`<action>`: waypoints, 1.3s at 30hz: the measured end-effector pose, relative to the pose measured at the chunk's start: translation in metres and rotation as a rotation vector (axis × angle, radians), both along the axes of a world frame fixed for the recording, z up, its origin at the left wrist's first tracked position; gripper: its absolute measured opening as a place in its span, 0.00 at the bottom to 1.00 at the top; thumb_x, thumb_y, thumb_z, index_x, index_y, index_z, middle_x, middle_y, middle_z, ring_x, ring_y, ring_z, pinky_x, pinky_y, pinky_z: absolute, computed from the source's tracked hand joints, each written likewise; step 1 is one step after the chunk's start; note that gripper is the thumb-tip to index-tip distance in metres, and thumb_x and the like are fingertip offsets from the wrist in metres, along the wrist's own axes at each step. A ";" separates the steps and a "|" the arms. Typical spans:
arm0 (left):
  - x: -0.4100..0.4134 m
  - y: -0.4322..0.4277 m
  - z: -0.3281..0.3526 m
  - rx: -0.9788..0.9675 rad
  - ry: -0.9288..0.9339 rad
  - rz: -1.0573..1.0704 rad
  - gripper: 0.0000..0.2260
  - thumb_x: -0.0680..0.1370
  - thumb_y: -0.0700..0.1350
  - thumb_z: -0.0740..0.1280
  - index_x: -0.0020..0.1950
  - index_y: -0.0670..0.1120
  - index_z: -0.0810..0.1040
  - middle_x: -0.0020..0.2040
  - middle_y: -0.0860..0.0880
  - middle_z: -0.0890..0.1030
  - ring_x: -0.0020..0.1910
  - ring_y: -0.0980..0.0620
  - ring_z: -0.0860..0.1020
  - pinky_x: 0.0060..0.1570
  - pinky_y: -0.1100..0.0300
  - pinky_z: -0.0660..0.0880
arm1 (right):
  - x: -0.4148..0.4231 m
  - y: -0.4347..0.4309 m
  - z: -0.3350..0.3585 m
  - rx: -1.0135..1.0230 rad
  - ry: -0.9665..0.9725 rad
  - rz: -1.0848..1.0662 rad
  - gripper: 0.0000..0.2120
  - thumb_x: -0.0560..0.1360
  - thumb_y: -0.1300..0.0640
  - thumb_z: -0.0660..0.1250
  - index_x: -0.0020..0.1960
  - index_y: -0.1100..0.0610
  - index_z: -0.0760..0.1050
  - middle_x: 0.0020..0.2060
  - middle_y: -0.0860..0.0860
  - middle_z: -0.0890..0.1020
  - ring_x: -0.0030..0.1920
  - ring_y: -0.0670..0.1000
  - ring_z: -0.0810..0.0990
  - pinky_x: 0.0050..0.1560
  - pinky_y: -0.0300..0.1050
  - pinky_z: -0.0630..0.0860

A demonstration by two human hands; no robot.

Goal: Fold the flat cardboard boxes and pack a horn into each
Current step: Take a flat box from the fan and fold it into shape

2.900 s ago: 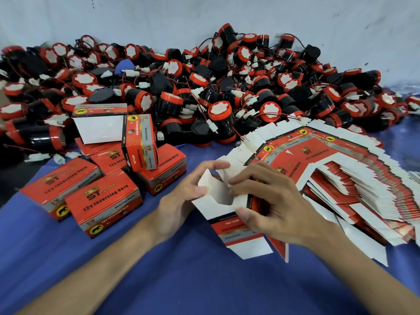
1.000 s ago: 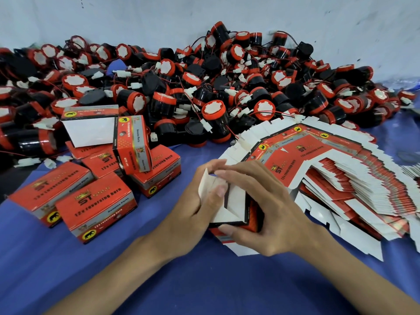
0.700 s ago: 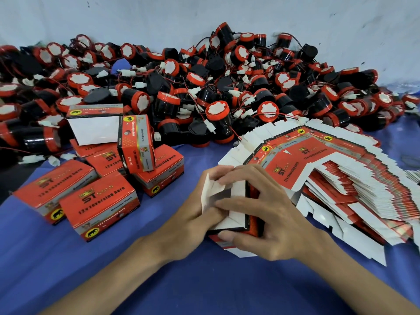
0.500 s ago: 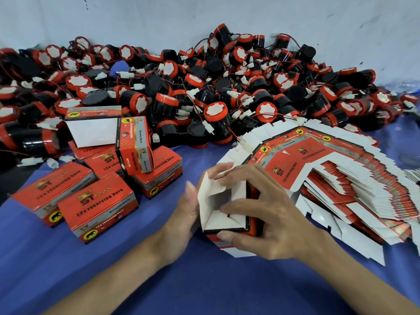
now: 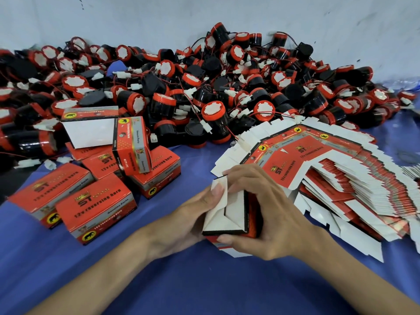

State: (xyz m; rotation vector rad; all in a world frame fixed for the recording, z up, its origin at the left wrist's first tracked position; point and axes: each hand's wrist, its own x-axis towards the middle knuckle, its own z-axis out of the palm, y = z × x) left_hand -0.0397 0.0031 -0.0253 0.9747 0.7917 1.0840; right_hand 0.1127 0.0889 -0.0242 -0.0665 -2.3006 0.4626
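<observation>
Cardboard box [image 5: 234,214] rests in right hand [image 5: 272,212]; left hand [image 5: 188,221] fingers [image 5: 216,192] pinch its flap [image 5: 223,197].

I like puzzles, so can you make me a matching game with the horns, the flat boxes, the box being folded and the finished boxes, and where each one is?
Things:
1. pile of horns
2. stack of flat boxes
3. half-folded box
4. finished boxes

Places:
A. held by the left hand and right hand
B. on the blue cloth, left of the hands
C. heaped along the wall at the back
D. fanned out, right of the hands

Pairs: 1-C, 2-D, 3-A, 4-B.
</observation>
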 end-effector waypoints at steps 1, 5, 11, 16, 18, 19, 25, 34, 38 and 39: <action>-0.001 0.000 0.001 -0.029 -0.005 -0.029 0.32 0.74 0.61 0.65 0.72 0.45 0.64 0.61 0.49 0.79 0.60 0.51 0.78 0.53 0.58 0.77 | 0.000 0.000 0.000 0.012 0.024 -0.004 0.28 0.65 0.45 0.74 0.57 0.56 0.65 0.54 0.55 0.72 0.56 0.55 0.73 0.56 0.47 0.73; 0.001 -0.003 0.001 -0.037 -0.018 -0.045 0.20 0.79 0.51 0.56 0.70 0.47 0.64 0.52 0.53 0.81 0.51 0.56 0.80 0.45 0.63 0.76 | 0.000 0.000 0.001 0.050 0.087 0.004 0.31 0.63 0.45 0.75 0.57 0.56 0.64 0.57 0.54 0.68 0.58 0.52 0.71 0.54 0.45 0.72; 0.011 -0.004 0.000 0.072 -0.047 0.103 0.15 0.79 0.46 0.59 0.65 0.47 0.68 0.47 0.54 0.82 0.47 0.55 0.81 0.42 0.64 0.76 | -0.004 0.001 -0.001 0.100 0.157 0.022 0.30 0.64 0.48 0.77 0.57 0.57 0.65 0.58 0.56 0.68 0.58 0.59 0.75 0.54 0.54 0.75; 0.013 -0.002 -0.002 0.048 -0.086 0.188 0.15 0.76 0.45 0.63 0.62 0.46 0.72 0.48 0.49 0.82 0.49 0.51 0.81 0.44 0.60 0.78 | -0.007 -0.001 -0.003 0.092 0.167 0.045 0.29 0.66 0.48 0.76 0.58 0.58 0.66 0.58 0.58 0.69 0.60 0.59 0.75 0.56 0.58 0.74; 0.011 -0.001 -0.001 0.010 -0.112 0.200 0.15 0.75 0.44 0.65 0.61 0.45 0.74 0.48 0.47 0.82 0.50 0.49 0.81 0.44 0.58 0.78 | -0.008 -0.001 -0.002 0.083 0.169 0.049 0.29 0.66 0.47 0.76 0.58 0.57 0.65 0.59 0.58 0.68 0.60 0.59 0.74 0.56 0.57 0.75; 0.010 -0.001 -0.001 -0.006 -0.130 0.197 0.14 0.74 0.44 0.65 0.60 0.44 0.75 0.48 0.46 0.82 0.49 0.49 0.81 0.43 0.58 0.78 | -0.008 -0.001 -0.002 0.082 0.172 0.055 0.29 0.67 0.47 0.75 0.58 0.57 0.65 0.59 0.58 0.68 0.60 0.58 0.74 0.56 0.57 0.75; 0.003 -0.003 -0.001 0.033 -0.252 0.071 0.23 0.65 0.52 0.78 0.57 0.45 0.80 0.52 0.43 0.81 0.51 0.47 0.81 0.43 0.58 0.78 | -0.008 -0.003 0.000 0.099 0.170 0.052 0.27 0.70 0.44 0.72 0.59 0.58 0.65 0.60 0.57 0.67 0.65 0.55 0.71 0.61 0.52 0.72; -0.022 0.005 0.011 0.582 0.607 0.511 0.47 0.68 0.47 0.76 0.77 0.61 0.48 0.52 0.52 0.83 0.51 0.55 0.82 0.49 0.66 0.76 | 0.003 0.007 0.004 -0.015 0.045 -0.092 0.34 0.80 0.39 0.47 0.73 0.65 0.59 0.73 0.62 0.61 0.74 0.57 0.60 0.71 0.52 0.61; -0.034 0.011 0.001 1.043 1.664 0.625 0.34 0.68 0.43 0.65 0.75 0.46 0.63 0.46 0.46 0.82 0.44 0.48 0.79 0.42 0.52 0.77 | -0.004 0.019 0.000 -0.256 0.128 -0.328 0.19 0.79 0.47 0.58 0.60 0.59 0.76 0.56 0.51 0.79 0.57 0.45 0.77 0.57 0.38 0.72; -0.032 0.010 -0.003 1.074 1.777 0.595 0.32 0.67 0.43 0.64 0.73 0.44 0.68 0.46 0.46 0.82 0.44 0.46 0.79 0.40 0.52 0.77 | -0.011 0.027 0.002 -0.288 0.124 -0.400 0.15 0.78 0.51 0.62 0.57 0.59 0.77 0.52 0.51 0.79 0.52 0.44 0.79 0.52 0.38 0.74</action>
